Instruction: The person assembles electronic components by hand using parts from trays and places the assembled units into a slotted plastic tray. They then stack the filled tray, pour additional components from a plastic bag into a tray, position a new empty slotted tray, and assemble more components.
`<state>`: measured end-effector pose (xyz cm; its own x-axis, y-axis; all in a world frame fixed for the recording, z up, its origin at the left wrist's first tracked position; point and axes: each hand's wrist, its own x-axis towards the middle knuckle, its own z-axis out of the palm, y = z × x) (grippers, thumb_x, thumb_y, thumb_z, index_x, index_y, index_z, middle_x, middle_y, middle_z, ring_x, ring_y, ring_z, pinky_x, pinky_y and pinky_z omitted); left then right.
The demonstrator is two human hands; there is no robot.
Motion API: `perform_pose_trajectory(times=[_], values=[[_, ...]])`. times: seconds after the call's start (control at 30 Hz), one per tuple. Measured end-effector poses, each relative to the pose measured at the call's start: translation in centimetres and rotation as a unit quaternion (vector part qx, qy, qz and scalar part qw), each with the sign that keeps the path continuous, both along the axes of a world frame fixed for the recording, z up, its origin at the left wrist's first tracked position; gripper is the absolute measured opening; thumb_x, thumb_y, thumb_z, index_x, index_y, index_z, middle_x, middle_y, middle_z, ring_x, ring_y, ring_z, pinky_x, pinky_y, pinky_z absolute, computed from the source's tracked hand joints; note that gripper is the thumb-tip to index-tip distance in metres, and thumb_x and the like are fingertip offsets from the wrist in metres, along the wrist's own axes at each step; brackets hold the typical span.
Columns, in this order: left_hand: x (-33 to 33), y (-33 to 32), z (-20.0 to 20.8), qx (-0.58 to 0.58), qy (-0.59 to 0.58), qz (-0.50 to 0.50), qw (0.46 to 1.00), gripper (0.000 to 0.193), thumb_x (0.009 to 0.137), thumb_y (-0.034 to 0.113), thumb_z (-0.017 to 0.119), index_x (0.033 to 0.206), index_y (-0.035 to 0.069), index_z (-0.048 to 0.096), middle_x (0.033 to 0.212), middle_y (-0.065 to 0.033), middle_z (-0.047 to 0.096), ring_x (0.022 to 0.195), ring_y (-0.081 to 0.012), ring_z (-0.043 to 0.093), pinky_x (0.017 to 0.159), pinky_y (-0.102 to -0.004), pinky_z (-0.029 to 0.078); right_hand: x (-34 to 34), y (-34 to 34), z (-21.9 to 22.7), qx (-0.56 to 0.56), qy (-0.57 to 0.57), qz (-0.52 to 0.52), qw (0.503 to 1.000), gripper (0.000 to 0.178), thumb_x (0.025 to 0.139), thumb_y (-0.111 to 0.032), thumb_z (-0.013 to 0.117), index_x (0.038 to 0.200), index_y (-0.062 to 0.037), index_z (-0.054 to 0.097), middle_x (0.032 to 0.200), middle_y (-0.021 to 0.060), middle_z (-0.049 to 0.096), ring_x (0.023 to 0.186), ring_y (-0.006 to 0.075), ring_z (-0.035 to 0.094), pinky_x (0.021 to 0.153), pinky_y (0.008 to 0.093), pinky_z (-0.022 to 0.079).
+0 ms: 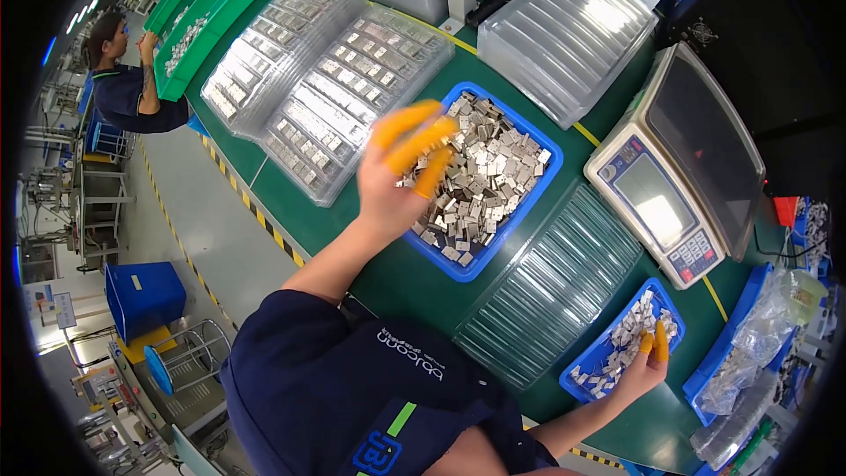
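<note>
Grey workshop floor point(172, 189), striped tape along its edge, runs down the left side of a green bench point(291, 198). From where I stand: a co-worker point(123, 92) at far left, reaching to a long green bin point(231, 16). Mid-bench, a large blue tray point(470, 272) heaped with small metal pieces point(493, 172). Person's left hand point(405, 154) over its left part, yellow covers on the fingers, these spread and curved downward; blurred, so cannot tell whether a piece is gripped. Right hand point(648, 366) at a smaller blue tray point(610, 328), near right, two yellow-covered fingertips close together among pale pieces point(630, 326); cannot tell whether they pinch one. Clear ribbed sheet point(555, 282) lies between the two trays. Scale point(656, 198) to the right, screen lit by glare. Left of the large tray, clear plastic packs point(352, 79) with metal pieces in rows; beyond it, farther right, stacked clear trays point(564, 44).
</note>
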<state>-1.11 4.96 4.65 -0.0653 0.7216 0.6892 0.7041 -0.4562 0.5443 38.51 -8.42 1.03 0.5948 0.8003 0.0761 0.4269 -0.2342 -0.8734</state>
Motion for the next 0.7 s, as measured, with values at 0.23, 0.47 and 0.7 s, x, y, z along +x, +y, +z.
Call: perform_pose_trajectory(times=[0.23, 0.47, 0.7], values=[[-9.0, -3.4, -3.5, 0.092, -0.231, 0.294, 0.923, 0.053, 0.089, 0.005, 0.043, 0.135, -0.001, 0.019, 0.140, -0.0129, 0.023, 0.130, -0.0241, 0.020, 0.106, -0.0340, 0.014, 0.2, 0.1, -0.4, 0.019, 0.025, 0.011, 0.999, 0.024, 0.084, 0.001, 0.053, 0.107, 0.0078, 0.057, 0.099, 0.0137, 0.062, 0.089, 0.0168, 0.060, 0.080, 0.0248, 0.047], [-19.3, -2.6, -8.0, -0.027, -0.372, 0.305, 0.876, 0.048, 0.093, 0.012, 0.023, 0.140, 0.005, 0.013, 0.143, -0.0053, 0.020, 0.130, -0.0177, 0.022, 0.106, -0.0279, 0.013, 1.1, 1.0, -1.6, 0.045, 0.030, 0.053, 0.997, 0.026, 0.084, 0.001, 0.053, 0.108, 0.0085, 0.056, 0.100, 0.0143, 0.061, 0.089, 0.0173, 0.060, 0.081, 0.0249, 0.047], [-14.5, -4.1, -4.8, 0.058, -0.122, 0.418, 0.898, 0.047, 0.095, 0.018, 0.032, 0.137, 0.002, 0.019, 0.138, -0.0121, 0.027, 0.129, -0.0252, 0.020, 0.106, -0.0374, 0.013, 0.4, 1.6, -1.1, 0.052, 0.045, 0.010, 0.998, 0.027, 0.079, 0.004, 0.058, 0.106, 0.0100, 0.056, 0.100, 0.0141, 0.061, 0.091, 0.0175, 0.059, 0.082, 0.0256, 0.047]])
